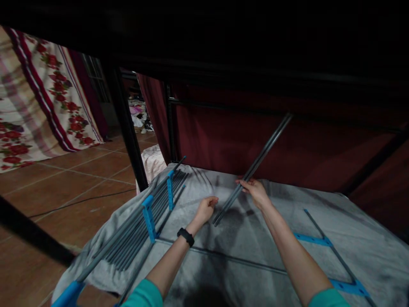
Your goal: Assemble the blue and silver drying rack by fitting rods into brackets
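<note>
My right hand is closed around a pair of grey metal tubes, which lie side by side and slant up to the right above the bed. Near their lower end, not touching them, my left hand has its fingers curled in, and nothing shows in them. A black band is on the left wrist. To the left, a frame of grey tubes with blue plastic connectors stands on the bed. Several loose grey tubes lie in a row beside it.
A grey blanket covers the bed. On the right lies another tube section with blue connectors, joined by a long tube. Dark bunk posts and a low overhead frame surround the space. A dark red curtain hangs behind.
</note>
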A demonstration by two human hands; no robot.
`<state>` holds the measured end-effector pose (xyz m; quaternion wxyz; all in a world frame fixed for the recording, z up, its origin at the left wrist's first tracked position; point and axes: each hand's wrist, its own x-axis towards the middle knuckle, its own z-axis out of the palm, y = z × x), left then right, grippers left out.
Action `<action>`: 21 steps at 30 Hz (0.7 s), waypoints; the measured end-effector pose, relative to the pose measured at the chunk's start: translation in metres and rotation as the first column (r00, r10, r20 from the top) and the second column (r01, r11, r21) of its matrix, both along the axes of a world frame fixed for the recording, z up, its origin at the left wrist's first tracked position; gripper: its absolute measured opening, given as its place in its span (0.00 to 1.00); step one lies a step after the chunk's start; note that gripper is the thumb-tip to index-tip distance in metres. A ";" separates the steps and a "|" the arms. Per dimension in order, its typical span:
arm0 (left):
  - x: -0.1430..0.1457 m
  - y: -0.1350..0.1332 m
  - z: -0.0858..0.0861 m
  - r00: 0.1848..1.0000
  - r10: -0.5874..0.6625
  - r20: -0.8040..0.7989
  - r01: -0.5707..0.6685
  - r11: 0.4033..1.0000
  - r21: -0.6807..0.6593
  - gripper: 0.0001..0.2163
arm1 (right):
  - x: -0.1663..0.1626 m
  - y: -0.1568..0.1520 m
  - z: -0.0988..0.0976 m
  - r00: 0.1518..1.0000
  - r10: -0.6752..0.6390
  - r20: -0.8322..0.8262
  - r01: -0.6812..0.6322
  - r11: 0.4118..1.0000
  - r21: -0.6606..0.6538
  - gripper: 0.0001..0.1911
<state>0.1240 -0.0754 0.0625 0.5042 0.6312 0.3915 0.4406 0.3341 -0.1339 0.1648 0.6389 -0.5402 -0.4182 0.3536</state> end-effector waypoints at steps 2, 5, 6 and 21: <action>-0.006 0.004 -0.010 1.000 0.006 -0.016 -0.007 1.000 -0.030 0.03 | 0.008 0.001 -0.013 0.993 -0.025 -0.118 0.026 1.000 0.003 0.24; -0.023 0.010 -0.024 0.997 0.070 -0.040 -0.073 0.995 -0.061 0.05 | 0.020 0.003 -0.042 0.952 -0.066 -0.297 0.067 0.998 -0.007 0.19; -0.031 0.011 -0.028 0.992 0.113 -0.048 -0.116 0.991 -0.062 0.06 | 0.024 0.004 -0.052 0.934 -0.086 -0.346 0.084 0.996 -0.021 0.18; -0.078 -0.006 -0.073 0.858 0.409 -0.309 -0.363 0.910 0.199 0.17 | 0.001 0.045 -0.164 0.711 -0.367 -0.600 0.174 0.918 -0.356 0.12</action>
